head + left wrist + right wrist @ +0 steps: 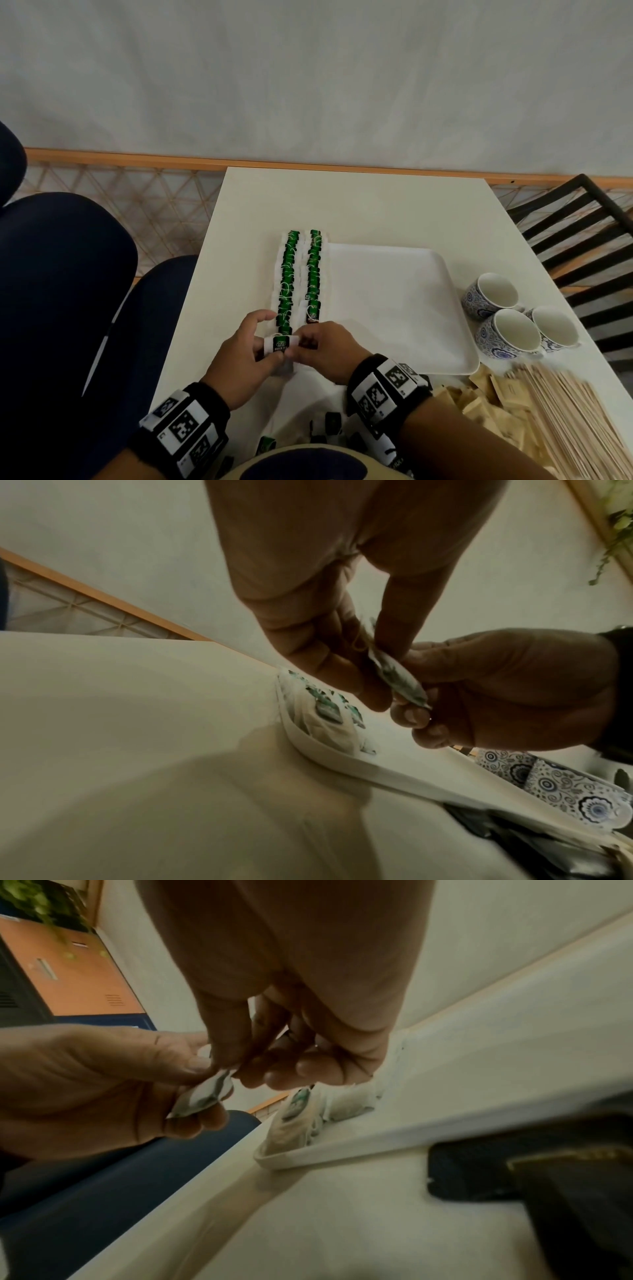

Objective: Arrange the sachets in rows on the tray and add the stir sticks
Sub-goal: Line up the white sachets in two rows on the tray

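Observation:
A white tray (pixel 394 301) lies mid-table. Two rows of green-and-white tea sachets, the left row (pixel 287 284) and the right row (pixel 314 274), run along its left side. Just above the near end of the left row, both hands hold one more sachet (pixel 281 344). My left hand (pixel 269 337) pinches its left end and my right hand (pixel 306 342) pinches its right end. The left wrist view shows this sachet (pixel 399 679) edge-on between the fingers. It also shows in the right wrist view (pixel 205 1096). Wooden stir sticks (pixel 568 414) lie in a pile at the near right.
Three patterned cups (pixel 513 330) stand right of the tray. Brown paper sachets (pixel 479 394) lie beside the stir sticks. Loose green tea sachets (pixel 325 425) lie near the table's front edge. A dark chair (pixel 582 233) stands at the right and blue seats (pixel 68 291) at the left.

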Action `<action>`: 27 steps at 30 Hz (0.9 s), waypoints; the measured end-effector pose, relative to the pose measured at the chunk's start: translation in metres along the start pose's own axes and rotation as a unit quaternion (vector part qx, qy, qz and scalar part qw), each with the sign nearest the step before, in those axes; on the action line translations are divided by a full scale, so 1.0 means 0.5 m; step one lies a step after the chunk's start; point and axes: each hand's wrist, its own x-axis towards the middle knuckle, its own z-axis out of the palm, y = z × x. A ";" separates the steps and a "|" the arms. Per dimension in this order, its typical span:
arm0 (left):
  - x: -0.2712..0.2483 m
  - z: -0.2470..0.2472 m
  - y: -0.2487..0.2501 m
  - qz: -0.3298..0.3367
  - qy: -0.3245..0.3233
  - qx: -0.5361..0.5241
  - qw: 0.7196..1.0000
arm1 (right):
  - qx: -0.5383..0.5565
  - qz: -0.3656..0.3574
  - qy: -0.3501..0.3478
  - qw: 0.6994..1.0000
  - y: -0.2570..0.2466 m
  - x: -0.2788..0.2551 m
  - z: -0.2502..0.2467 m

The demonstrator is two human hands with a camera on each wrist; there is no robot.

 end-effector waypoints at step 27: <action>-0.011 -0.016 -0.022 -0.073 0.044 0.003 0.996 | -0.089 0.127 0.093 0.984 0.055 0.029 -0.005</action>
